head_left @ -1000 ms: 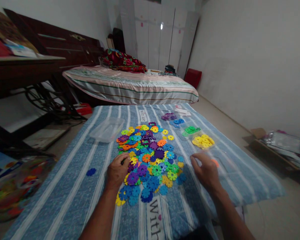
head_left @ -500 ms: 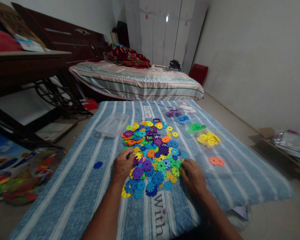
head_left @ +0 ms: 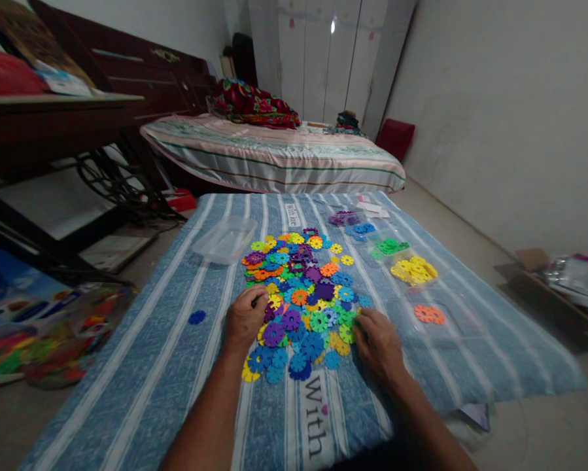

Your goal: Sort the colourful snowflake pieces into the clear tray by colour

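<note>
A pile of flat plastic snowflake discs (head_left: pixel 299 297) in purple, blue, green, yellow and orange lies on the striped cloth (head_left: pixel 176 379). At the pile's left edge rests my left hand (head_left: pixel 244 319), its fingers curled in; whatever they may hold is hidden. My right hand (head_left: pixel 379 340) is at the right edge by some green discs (head_left: pixel 346 317), fingers bent and drawn together, their contents also out of sight. One dark blue disc (head_left: pixel 197 317) lies alone to the left.
Along the right side stand clear containers with purple discs (head_left: pixel 343 218), blue discs (head_left: pixel 361 231), green discs (head_left: pixel 389 246), yellow discs (head_left: pixel 414 269) and orange discs (head_left: pixel 429 314). A clear plastic tub (head_left: pixel 225 241) sits at the back left. Beyond the cloth is a bed (head_left: pixel 274 154).
The whole view has shifted slightly, so things appear a little further right and higher. Both hands keep nearly the same places beside the pile.
</note>
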The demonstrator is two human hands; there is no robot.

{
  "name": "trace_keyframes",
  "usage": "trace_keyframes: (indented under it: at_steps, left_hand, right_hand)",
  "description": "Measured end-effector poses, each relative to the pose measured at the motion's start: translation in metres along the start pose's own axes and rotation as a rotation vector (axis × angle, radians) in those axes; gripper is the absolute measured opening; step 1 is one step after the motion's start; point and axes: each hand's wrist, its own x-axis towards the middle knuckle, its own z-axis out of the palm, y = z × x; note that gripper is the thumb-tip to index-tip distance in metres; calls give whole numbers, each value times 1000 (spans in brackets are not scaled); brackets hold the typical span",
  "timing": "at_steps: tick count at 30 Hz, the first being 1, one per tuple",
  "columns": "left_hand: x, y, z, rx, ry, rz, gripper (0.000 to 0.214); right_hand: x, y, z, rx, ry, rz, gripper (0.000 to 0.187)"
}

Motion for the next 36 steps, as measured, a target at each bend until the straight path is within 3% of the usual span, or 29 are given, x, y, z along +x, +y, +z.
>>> trace_keyframes:
  at_steps: [11,27,31,36]
  left_hand:
    - [-2,4,0,13,-7,-23,21]
    - [-4,3,1,24,-2,-1,21]
    - [-5,2,1,18,-1,-1,22]
    - [-4,1,2,14,14,-10,22]
  right_hand:
    - [1,-4,-1,-1,-15,-8,20]
    - [8,-35,7,138,-40,-29,19]
    - [35,-38,14,106,-63,-33,20]
    - [101,-30,28,-39,-215,99,23]
